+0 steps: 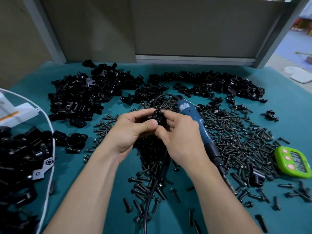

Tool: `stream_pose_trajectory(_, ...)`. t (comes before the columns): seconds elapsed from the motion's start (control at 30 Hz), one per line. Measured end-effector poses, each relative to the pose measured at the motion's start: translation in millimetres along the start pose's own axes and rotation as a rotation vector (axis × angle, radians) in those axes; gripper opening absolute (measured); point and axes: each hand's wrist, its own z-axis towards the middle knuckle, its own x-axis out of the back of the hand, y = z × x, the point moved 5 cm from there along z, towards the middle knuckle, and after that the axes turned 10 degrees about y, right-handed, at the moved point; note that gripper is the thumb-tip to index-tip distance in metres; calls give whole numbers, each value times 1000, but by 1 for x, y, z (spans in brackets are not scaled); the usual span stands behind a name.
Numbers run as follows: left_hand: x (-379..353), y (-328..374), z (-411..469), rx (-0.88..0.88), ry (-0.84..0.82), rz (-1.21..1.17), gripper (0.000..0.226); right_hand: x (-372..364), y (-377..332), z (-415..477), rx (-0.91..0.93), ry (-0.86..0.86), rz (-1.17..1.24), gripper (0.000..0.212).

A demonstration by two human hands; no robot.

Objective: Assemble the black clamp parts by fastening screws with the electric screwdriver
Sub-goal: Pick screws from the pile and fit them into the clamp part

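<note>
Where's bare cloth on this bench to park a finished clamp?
Bare teal cloth lies between the left forearm and the white-rimmed bag. Another strip runs along the right edge, beyond the clamp heaps. Crowded: those heaps at the back, and the screw pile around the electric screwdriver and timer.

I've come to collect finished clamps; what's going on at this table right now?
A person pinches a small black clamp part with the left hand and right hand above a spread of loose black screws. The blue electric screwdriver lies on the screws beside the right hand, not in use. Farther back, heaps of clamp parts cover the teal table; a green timer sits at the right.
</note>
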Motion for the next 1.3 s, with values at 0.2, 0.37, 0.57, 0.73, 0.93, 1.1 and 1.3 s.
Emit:
stream_pose_trajectory(0.2, -2, 2, -1, 42, -120, 19, 41, -3, -3, 1, 20, -41, -96, 58)
stream_pose_trajectory(0.37, -3, 2, -1, 48, -124, 2, 45, 0, -7, 0, 51, -44, -93, 73)
stream_pose_trajectory(0.57, 7, 6, 6, 92, 7, -251, 29, 7, -11, 1, 46, 70, -102, 40)
stream_pose_trajectory(0.73, 21, 8, 7, 117, 109, -482, 38, -1, -11, -2, 74, -78, -429, 22)
stream_pose_trajectory(0.93, 29, 14, 6, 133, 116, -634, 21, 7, -18, -1, 108, -70, -582, 38)
stream_pose_trajectory(1.1, 36, 18, 7, 84, 104, -735, 39, -12, -13, -7, 106, -150, -536, 70)
stream_pose_trajectory(1.3, 49, 23, 7, 71, 159, -908, 20, -42, -16, -18, 337, -261, -636, 33)
